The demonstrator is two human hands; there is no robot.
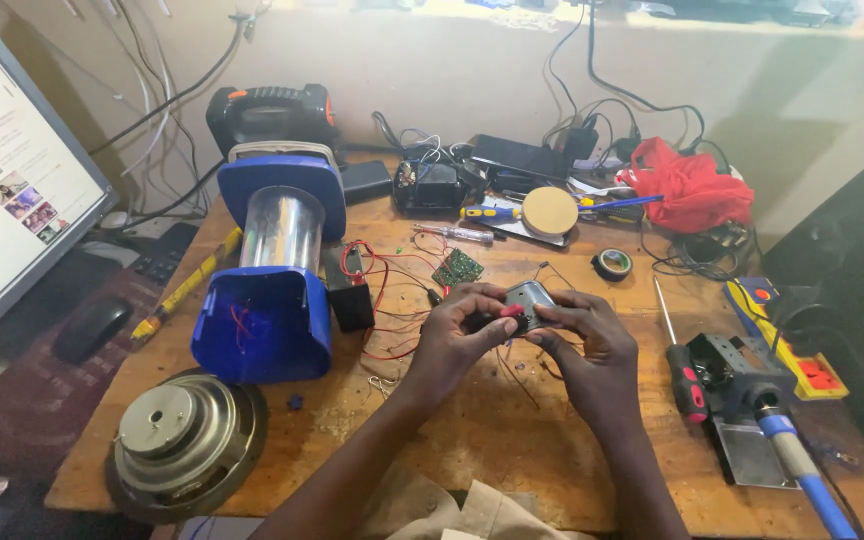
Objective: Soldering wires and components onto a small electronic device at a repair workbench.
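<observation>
Both hands, left hand [457, 335] and right hand [584, 345], grip small grey part [529, 298] mid-counter [512, 440]; bare wood near edge, blue lantern [274, 270] left.

A worn wooden table [472, 440] fills the middle of the room, its top scuffed and pale. Behind the table rises a plain beige wall [432, 70], with dark cables [602, 80] hanging down it from a bright ledge [592, 15] above. Left of the table stands a lit monitor [2, 170]. Right of the table the space falls into dark shadow
</observation>
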